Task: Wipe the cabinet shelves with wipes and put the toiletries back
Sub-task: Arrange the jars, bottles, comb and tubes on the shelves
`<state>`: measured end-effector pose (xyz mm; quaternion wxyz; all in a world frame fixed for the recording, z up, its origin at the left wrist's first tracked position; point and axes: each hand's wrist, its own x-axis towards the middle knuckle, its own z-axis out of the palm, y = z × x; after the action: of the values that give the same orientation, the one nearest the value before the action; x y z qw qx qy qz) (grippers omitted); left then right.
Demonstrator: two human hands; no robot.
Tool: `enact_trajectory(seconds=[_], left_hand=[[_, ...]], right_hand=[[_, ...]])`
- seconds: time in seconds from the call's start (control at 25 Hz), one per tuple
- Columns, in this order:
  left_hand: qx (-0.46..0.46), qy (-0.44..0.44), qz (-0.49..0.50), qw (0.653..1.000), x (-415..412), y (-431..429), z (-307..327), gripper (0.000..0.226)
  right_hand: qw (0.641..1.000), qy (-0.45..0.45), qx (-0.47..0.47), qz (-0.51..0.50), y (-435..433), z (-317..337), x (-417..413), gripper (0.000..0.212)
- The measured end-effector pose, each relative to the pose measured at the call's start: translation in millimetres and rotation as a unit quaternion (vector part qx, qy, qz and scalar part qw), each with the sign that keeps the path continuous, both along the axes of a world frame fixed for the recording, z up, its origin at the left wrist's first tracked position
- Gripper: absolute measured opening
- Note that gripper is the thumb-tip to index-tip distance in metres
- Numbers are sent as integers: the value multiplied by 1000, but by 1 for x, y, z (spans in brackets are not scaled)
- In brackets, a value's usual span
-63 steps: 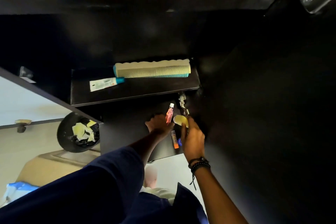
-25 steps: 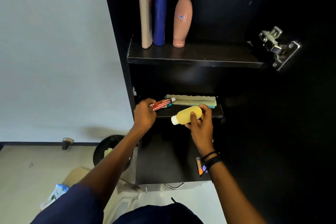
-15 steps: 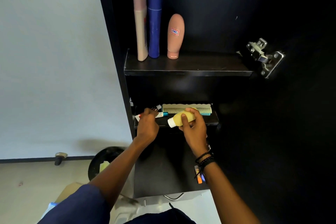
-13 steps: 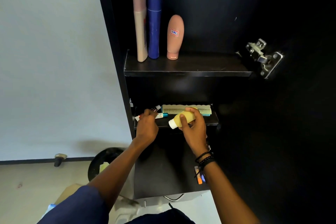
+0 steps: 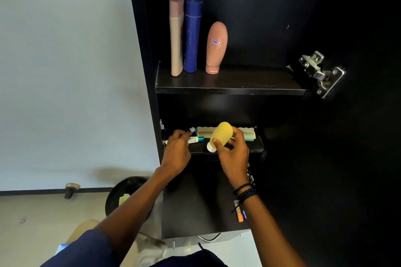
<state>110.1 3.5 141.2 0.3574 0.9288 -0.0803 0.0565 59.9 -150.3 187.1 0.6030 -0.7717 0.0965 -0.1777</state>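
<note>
My right hand (image 5: 233,155) grips a yellow bottle (image 5: 221,133) just in front of the middle shelf (image 5: 257,149), tilted with its white cap pointing down. My left hand (image 5: 176,153) curls its fingers round a small tube (image 5: 191,129) at the shelf's left end; only the white cap shows. A white and teal tube (image 5: 195,140) and a cream comb (image 5: 247,133) lie on that shelf. On the upper shelf (image 5: 249,89) stand a beige bottle (image 5: 176,37), a blue bottle (image 5: 192,34) and a peach bottle (image 5: 216,47).
A small orange item (image 5: 239,214) lies on the lower shelf (image 5: 195,212), by my right wrist. The open cabinet door carries a metal hinge (image 5: 319,73) at the right. A black bin (image 5: 121,198) with wipes and a door stop (image 5: 70,189) sit on the floor at the left.
The right hand has swung the yellow bottle from lying sideways to nearly upright, cap down. The left hand has brought the small tube down onto the middle shelf's left end.
</note>
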Motion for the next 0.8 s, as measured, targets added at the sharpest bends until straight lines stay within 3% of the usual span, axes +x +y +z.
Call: enact_trajectory(seconds=[0.24,0.4,0.6,0.8], left_hand=[[-128,-41,-9,991,-8,-5,46,36],[-151,-45,-23,987,-4,-9,69,34],[-153,-32,-20,988,2,-12,79,37],[-158,-25,-19,987,8,-14,84,39]], right_hand=[[984,-163,-62,-35,-7,52,-9,46],[973,-226,-7,-51,-11,110,1,51],[962,-264,-1,-69,-16,155,31,46],[968,-245,-13,-59,-12,170,60,45]])
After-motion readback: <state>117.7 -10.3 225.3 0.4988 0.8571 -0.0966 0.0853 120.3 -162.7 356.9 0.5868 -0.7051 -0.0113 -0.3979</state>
